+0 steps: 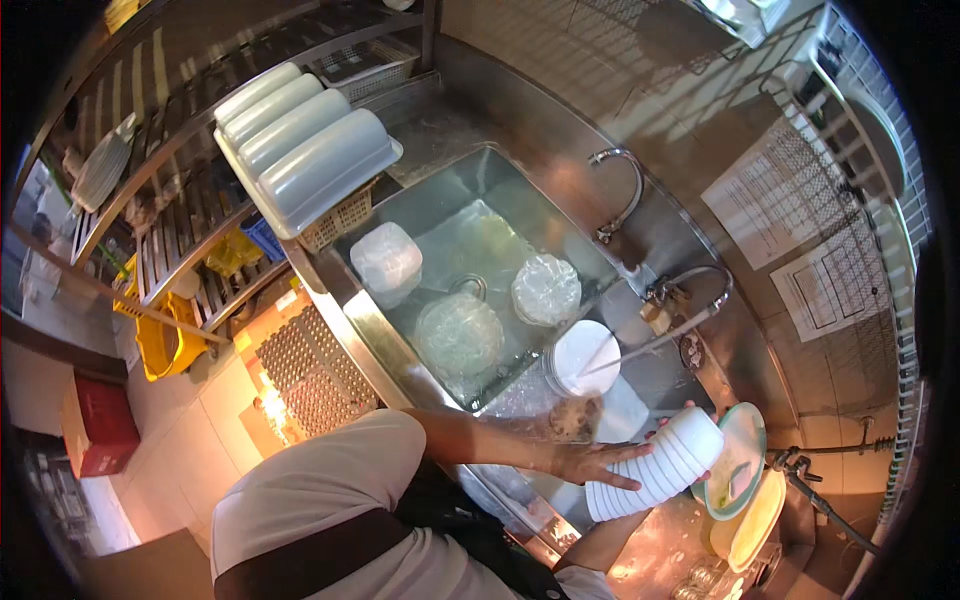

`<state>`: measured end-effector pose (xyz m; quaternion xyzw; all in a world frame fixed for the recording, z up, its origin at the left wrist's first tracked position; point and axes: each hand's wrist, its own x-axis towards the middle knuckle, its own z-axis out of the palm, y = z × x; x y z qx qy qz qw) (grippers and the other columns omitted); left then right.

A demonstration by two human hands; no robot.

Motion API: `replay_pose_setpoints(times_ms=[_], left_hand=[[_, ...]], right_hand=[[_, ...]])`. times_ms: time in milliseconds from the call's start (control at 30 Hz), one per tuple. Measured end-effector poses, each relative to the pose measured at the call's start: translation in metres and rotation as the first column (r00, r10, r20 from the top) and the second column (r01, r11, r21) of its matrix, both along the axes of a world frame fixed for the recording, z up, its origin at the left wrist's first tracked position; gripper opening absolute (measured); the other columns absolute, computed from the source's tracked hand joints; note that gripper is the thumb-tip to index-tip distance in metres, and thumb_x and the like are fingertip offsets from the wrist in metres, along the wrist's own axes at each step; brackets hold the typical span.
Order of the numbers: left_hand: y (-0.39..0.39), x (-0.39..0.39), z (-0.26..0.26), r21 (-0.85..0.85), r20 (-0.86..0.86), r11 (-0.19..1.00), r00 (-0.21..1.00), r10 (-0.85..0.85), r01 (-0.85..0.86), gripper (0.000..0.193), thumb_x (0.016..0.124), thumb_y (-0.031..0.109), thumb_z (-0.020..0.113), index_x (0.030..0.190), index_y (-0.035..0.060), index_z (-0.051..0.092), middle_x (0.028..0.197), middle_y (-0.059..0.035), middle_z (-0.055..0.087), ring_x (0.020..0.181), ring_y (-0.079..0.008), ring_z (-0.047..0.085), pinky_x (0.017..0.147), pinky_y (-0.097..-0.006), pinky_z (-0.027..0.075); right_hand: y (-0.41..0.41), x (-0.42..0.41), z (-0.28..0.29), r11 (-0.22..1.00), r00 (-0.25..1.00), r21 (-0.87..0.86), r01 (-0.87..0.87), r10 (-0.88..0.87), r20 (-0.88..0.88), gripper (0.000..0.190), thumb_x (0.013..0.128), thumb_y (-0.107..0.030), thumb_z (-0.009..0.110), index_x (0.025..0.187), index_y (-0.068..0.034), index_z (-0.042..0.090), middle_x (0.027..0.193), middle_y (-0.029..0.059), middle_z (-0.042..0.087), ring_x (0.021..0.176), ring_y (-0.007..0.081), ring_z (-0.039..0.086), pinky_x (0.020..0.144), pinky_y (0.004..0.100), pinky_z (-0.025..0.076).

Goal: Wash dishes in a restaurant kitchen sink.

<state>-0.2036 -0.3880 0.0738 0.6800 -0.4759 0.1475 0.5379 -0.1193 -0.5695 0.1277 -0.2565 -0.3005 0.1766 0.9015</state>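
Both my hands are on a tilted stack of nested white bowls [654, 469] above the right part of the metal sink. My left hand [600, 461] lies against the upper left side of the stack, fingers spread. My right hand [694, 442] holds the stack from behind and below, partly hidden by it. Another white bowl stack [589, 358] stands in the right basin under a stream of water from a hose-like faucet [724, 289]. In the water-filled left basin [487, 169] are a square white container [386, 257] and round dishes [546, 289].
Several pale grey tubs [322, 165] stand in a tray left of the basin. Oval green-rimmed [739, 457] and yellow [757, 521] dishes lean at the right. A curved faucet [637, 180] rises behind the sink. Slatted shelving [180, 180] and a yellow bucket [169, 337] are at left.
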Motion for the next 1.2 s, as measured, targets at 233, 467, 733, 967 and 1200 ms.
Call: replay_pose_setpoints(times_ms=[233,467,733,967,1200], left_hand=[[0.152,0.055,0.010,0.040,0.085,0.978,0.976,0.199,-0.203,0.049,0.092,0.009,0.042,0.134,0.0322,0.048,0.150,-0.0185,0.017,0.136,-0.0362,0.027,0.112,-0.0391,0.026],[0.361,0.077,-0.006,0.144,-0.361,0.812,0.734,0.575,-0.566,0.080,0.078,0.003,0.064,0.146,0.0183,0.026,0.153,-0.0200,0.005,0.139,-0.0334,0.020,0.110,-0.0373,0.026],[0.467,0.073,-0.091,0.085,-0.816,0.745,0.383,0.434,-0.662,0.073,0.081,-0.003,0.052,0.147,0.0166,0.025,0.153,-0.0200,0.012,0.142,-0.0312,0.011,0.112,-0.0337,0.014],[0.506,0.133,-0.145,0.728,-0.660,0.610,-0.080,0.747,-0.313,0.052,0.086,0.018,0.051,0.135,0.0036,0.040,0.126,-0.0246,0.051,0.115,-0.0375,0.052,0.096,-0.0422,0.041],[0.538,0.134,-0.245,0.963,-0.257,0.263,0.107,0.961,-0.051,0.032,0.087,0.023,0.050,0.112,0.0052,0.057,0.102,-0.0210,0.063,0.095,-0.0388,0.060,0.085,-0.0447,0.047]], right_hand=[[0.183,0.057,0.035,0.964,0.976,0.172,-0.204,0.213,-0.036,0.094,0.073,-0.035,0.078,0.145,-0.019,0.019,0.148,0.0258,0.016,0.120,0.0535,0.039,0.085,0.0679,0.043],[0.452,0.133,-0.097,0.935,0.830,0.138,-0.328,0.355,-0.430,0.089,0.076,-0.060,0.061,0.139,-0.005,0.031,0.135,0.0264,0.039,0.114,0.0421,0.048,0.090,0.0544,0.046],[0.550,0.116,-0.225,0.817,0.480,0.179,-0.548,0.483,-0.732,0.067,0.086,-0.057,0.045,0.120,0.000,0.054,0.118,0.0181,0.057,0.103,0.0339,0.057,0.090,0.0465,0.047],[0.553,0.136,-0.345,0.839,0.590,0.030,-0.544,0.408,-0.697,0.060,0.089,-0.050,0.047,0.129,-0.006,0.048,0.127,0.0161,0.052,0.108,0.0328,0.055,0.096,0.0443,0.044],[0.578,0.117,-0.361,0.767,0.711,-0.148,-0.624,0.480,-0.513,0.057,0.088,-0.046,0.050,0.130,-0.007,0.048,0.127,0.0146,0.053,0.109,0.0307,0.055,0.097,0.0425,0.043]])
